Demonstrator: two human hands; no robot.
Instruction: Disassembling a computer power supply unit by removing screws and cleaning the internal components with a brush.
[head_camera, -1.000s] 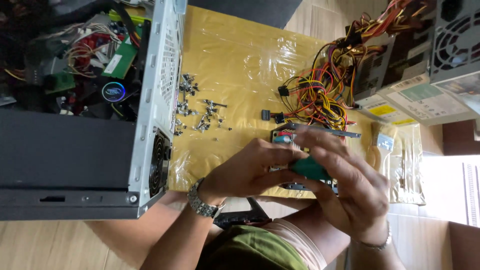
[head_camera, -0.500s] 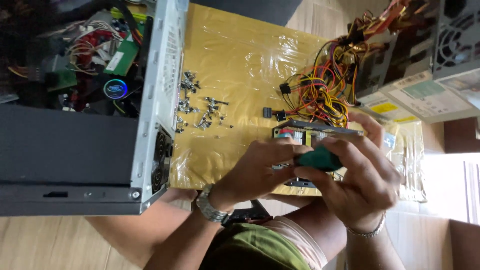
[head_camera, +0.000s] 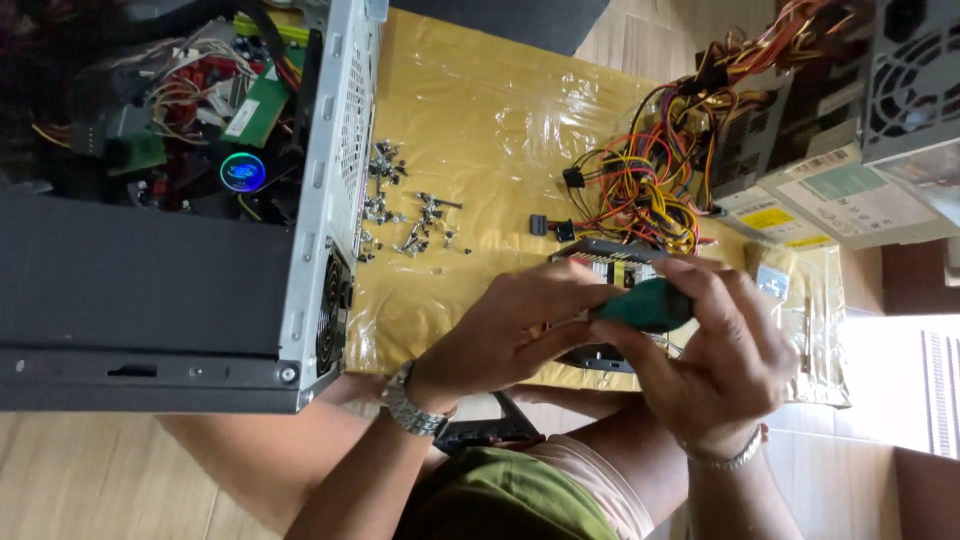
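My right hand (head_camera: 725, 365) is wrapped round the green handle of a screwdriver (head_camera: 645, 305). My left hand (head_camera: 505, 335), with a metal watch on its wrist, reaches in from the left, its fingertips at the front of the handle, so both hands hold the tool. Under the hands lies a flat black metal component (head_camera: 610, 258) with an exposed circuit board on a yellow plastic-covered sheet (head_camera: 480, 120). The hands hide the screwdriver's tip and most of the component.
An open computer case (head_camera: 330, 200) lies on its side at the left, fan and cables showing. Several loose screws (head_camera: 400, 215) sit beside it. A tangle of coloured wires (head_camera: 640, 180) runs to power supply boxes (head_camera: 840, 190) at the top right. A clear plastic bag (head_camera: 800, 300) lies right.
Both hands have shifted slightly right and up over the component. The right hand has closed more around the green handle, which now shows more clearly.
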